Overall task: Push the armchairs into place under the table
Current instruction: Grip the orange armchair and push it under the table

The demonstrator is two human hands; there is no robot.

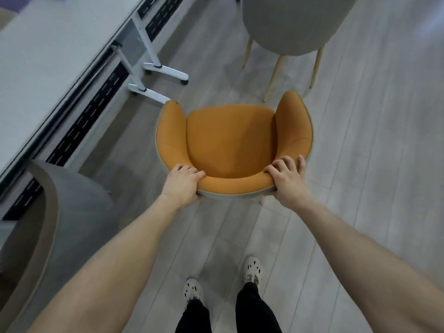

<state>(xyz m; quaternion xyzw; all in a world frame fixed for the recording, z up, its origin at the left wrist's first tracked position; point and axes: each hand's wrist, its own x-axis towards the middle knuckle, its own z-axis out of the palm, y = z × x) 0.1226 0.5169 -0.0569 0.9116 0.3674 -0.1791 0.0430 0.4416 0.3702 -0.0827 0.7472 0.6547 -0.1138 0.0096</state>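
An orange armchair with a grey outer shell stands on the floor in front of me, its open front facing away. My left hand grips the left end of its backrest. My right hand grips the right end, fingers curled over the top edge. The long white table runs along the left, its edge slanting from lower left to upper right. The chair stands apart from the table, its left arm close to a white table foot.
A grey armchair sits tucked at the table at lower left. Another grey chair on pale wooden legs stands just beyond the orange one. White wheeled table legs stand under the table. Grey plank floor extends to the right.
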